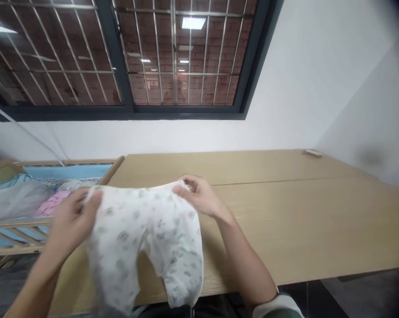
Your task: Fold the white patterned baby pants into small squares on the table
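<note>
A small pair of white baby pants (120, 229) with a grey-green print hangs spread between my hands, its waistband at the top and both legs dangling. My left hand (74, 216) pinches the left end of the waistband and is a little blurred. At the other end, my right hand (201, 194) grips the waistband corner between thumb and fingers. The pants hang in front of the near part of a wooden table (285, 221); whether the leg ends touch it I cannot tell.
Left of the table stands a wooden crib (17, 225) with blue lining, holding a pink cloth (54, 202) and whitish bedding (17, 201). A small pale object (312, 153) lies at the table's far right edge. Behind are a white wall and a barred window (186, 66).
</note>
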Available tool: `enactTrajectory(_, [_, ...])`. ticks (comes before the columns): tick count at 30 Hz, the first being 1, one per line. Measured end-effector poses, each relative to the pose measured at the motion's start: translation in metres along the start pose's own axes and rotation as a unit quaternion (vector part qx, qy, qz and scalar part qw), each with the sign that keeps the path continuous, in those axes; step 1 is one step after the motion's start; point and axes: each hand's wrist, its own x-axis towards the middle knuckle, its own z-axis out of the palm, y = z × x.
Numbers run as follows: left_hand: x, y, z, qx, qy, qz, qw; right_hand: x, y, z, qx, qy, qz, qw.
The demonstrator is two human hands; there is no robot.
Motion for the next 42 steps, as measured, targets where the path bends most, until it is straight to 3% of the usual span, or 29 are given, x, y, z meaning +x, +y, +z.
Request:
enactTrajectory(3, [0.025, -0.006, 0.065, -0.102, -0.078, 0.05, 0.99, 0.021, 0.05, -0.033, -0.05, 0.001, 0.043, 0.998])
enactTrajectory(5, [0.041, -0.015, 0.113, -0.126, -0.132, 0.04, 0.982, 0.035, 0.093, -0.048, -0.104, 0.007, 0.065, 0.992])
enactTrajectory(8, [0.06, -0.029, 0.172, -0.121, -0.155, 0.026, 0.98, 0.058, 0.156, -0.061, -0.237, 0.04, 0.08, 0.968])
enactTrajectory(11, [0.071, -0.04, 0.21, -0.099, -0.159, 0.012, 0.982, 0.08, 0.204, -0.066, -0.311, 0.06, 0.091, 0.944])
enactTrajectory(16, [0.085, -0.056, 0.248, -0.03, -0.176, -0.01, 0.984, 0.104, 0.254, -0.062, -0.351, 0.074, 0.095, 0.928])
enactTrajectory(21, [0.094, -0.07, 0.268, 0.051, -0.185, -0.028, 0.981, 0.113, 0.283, -0.057, -0.384, 0.084, 0.107, 0.913])
enactTrajectory(25, [0.097, -0.07, 0.274, 0.103, -0.186, -0.023, 0.977, 0.118, 0.294, -0.059, -0.394, 0.088, 0.113, 0.908])
enactTrajectory(30, [0.096, -0.054, 0.268, 0.135, -0.188, -0.012, 0.973, 0.124, 0.3, -0.068, -0.378, 0.091, 0.124, 0.913])
enactTrajectory(34, [0.09, -0.025, 0.253, 0.153, -0.18, -0.001, 0.972, 0.125, 0.305, -0.076, -0.336, 0.098, 0.144, 0.926])
enactTrajectory(38, [0.054, 0.024, 0.237, 0.136, -0.221, 0.057, 0.964, 0.125, 0.307, -0.083, -0.271, 0.1, 0.169, 0.942])
enactTrajectory(42, [-0.027, 0.078, 0.223, 0.083, -0.374, 0.156, 0.91, 0.128, 0.307, -0.089, -0.205, 0.088, 0.189, 0.956])
